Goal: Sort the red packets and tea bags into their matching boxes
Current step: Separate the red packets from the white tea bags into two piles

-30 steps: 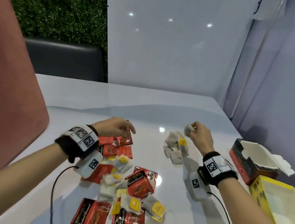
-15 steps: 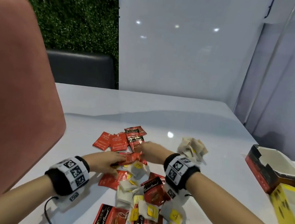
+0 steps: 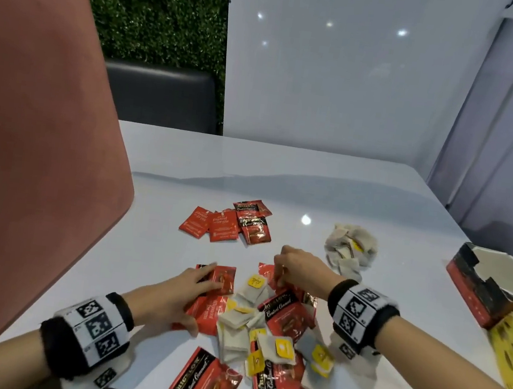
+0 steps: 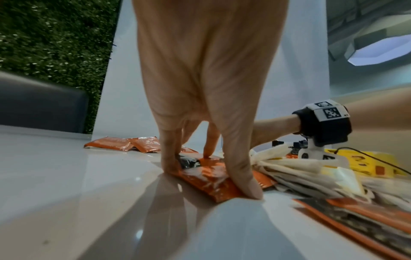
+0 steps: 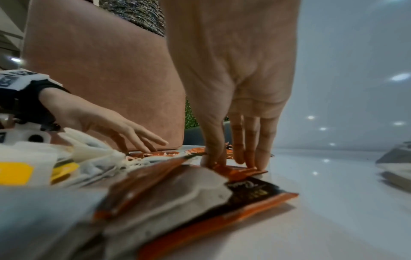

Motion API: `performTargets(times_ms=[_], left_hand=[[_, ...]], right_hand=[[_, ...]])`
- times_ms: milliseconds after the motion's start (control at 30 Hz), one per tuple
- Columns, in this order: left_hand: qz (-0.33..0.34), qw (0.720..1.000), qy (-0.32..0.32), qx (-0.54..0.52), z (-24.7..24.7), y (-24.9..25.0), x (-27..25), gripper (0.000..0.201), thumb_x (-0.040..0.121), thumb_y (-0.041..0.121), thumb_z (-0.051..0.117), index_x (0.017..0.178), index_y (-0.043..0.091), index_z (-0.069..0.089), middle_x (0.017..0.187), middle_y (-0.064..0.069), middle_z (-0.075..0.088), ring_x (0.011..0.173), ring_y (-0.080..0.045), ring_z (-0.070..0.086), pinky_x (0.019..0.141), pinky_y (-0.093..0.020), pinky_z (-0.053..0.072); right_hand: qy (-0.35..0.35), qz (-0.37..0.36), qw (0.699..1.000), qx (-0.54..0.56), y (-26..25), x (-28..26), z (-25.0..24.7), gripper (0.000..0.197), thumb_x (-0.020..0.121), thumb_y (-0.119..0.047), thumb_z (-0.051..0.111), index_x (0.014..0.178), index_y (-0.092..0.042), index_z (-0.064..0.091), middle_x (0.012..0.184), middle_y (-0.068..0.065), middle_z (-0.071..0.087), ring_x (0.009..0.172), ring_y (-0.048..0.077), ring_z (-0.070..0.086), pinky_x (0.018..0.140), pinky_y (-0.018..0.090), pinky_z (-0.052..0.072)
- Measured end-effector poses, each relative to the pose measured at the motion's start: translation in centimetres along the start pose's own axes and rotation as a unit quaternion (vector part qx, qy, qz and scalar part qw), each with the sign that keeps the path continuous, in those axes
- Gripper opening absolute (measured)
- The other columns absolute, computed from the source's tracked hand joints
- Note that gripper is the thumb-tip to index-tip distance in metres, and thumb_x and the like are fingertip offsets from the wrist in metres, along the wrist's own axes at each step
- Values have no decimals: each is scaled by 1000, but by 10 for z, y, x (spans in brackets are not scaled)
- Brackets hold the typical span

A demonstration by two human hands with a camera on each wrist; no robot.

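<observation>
A mixed heap of red packets and white tea bags with yellow tags lies in front of me. My left hand lies flat on a red packet at the heap's left edge. In the left wrist view the fingers and thumb of that hand press this packet onto the table. My right hand reaches down with bent fingers onto another red packet at the heap's far side. In the right wrist view its thumb and fingertips pinch that packet.
Sorted red packets lie in a row farther back. A pile of tea bags sits to the right of them. An open red box and a yellow box stand at the right table edge. A pink chair back rises at left.
The right hand left the tea bag pile and came left to the mixed heap. The left hand drew back from the far red packets onto a packet in the heap.
</observation>
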State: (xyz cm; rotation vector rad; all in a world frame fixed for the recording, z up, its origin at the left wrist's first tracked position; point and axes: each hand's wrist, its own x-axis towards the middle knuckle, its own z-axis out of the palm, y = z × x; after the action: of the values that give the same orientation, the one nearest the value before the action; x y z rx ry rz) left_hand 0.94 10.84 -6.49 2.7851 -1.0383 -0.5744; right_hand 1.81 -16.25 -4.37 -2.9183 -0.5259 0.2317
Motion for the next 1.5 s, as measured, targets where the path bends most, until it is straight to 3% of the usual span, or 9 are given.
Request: performTargets(times_ms=[233, 400, 633, 800, 900, 1000, 1100, 1300, 1500], left_hand=[[-8, 998, 23, -64, -36, 12, -1, 79, 82, 38, 60, 147, 14, 21, 145, -6, 38, 127, -18, 40, 99, -18, 29], [-64, 991, 73, -89, -45, -7, 16, 29, 91, 17, 51, 119, 10, 54, 102, -8, 63, 82, -13, 50, 62, -10, 36], [-126, 971, 79, -186, -45, -19, 41, 32, 75, 33, 74, 94, 11, 60, 90, 2, 59, 84, -12, 53, 62, -17, 37], [-132, 970, 57, -194, -42, -9, 54, 53, 64, 23, 84, 95, 13, 42, 90, 4, 53, 79, -8, 48, 58, -14, 39], [-121, 974, 43, -189, -48, -11, 55, 49, 68, 21, 81, 103, 13, 48, 92, 4, 55, 82, -9, 52, 59, -13, 39], [-95, 979, 61, -170, -61, -18, 49, 32, 73, 23, 78, 100, 13, 64, 91, 2, 64, 83, -14, 60, 66, -20, 45], [-94, 921, 110, -361, -84, -27, 40, 18, 80, 7, 70, 97, 11, 64, 87, -9, 69, 66, -14, 68, 61, -26, 57], [-183, 847, 235, -440, -128, -50, 76, 10, 92, -1, 48, 91, 6, 55, 72, -9, 58, 42, -7, 61, 45, -19, 53], [-231, 907, 138, -325, -102, -52, 121, 30, 80, 8, 64, 108, -3, 57, 92, -15, 64, 81, -27, 65, 73, -37, 53]], right_hand=[[-95, 98, 988, 79, 0, 22, -7, 61, 75, -18, 75, 127, -11, 43, 123, 13, 54, 109, 25, 51, 85, 30, 42], [-35, 115, 988, 93, 12, 20, -13, 30, 81, -16, 69, 108, -5, 62, 99, 2, 58, 95, 20, 52, 68, 19, 39], [-3, 130, 976, 172, 33, 11, -20, 20, 85, -11, 64, 73, -20, 51, 96, 6, 62, 86, 17, 56, 58, 17, 43], [124, 123, 963, 207, 32, 4, -36, 12, 89, -16, 60, 99, -9, 60, 94, 4, 63, 81, 17, 59, 57, 19, 44], [185, 132, 954, 197, 35, -3, -50, 12, 89, -15, 60, 99, -10, 65, 99, 9, 68, 85, 21, 60, 71, 30, 49], [194, 144, 946, 216, 38, -14, -59, 11, 91, -13, 57, 98, -8, 64, 91, 7, 63, 78, 19, 57, 58, 22, 45], [175, 168, 918, 312, 43, -23, -59, 10, 92, -10, 55, 99, -4, 60, 86, 8, 60, 64, 15, 59, 39, 18, 46], [157, 211, 845, 466, 42, -7, -46, 8, 94, -12, 52, 96, -10, 59, 93, 16, 63, 69, 19, 59, 52, 25, 46], [151, 221, 805, 529, 30, 39, -48, 6, 93, -6, 50, 93, -5, 55, 75, 8, 57, 63, 15, 54, 47, 21, 43]])
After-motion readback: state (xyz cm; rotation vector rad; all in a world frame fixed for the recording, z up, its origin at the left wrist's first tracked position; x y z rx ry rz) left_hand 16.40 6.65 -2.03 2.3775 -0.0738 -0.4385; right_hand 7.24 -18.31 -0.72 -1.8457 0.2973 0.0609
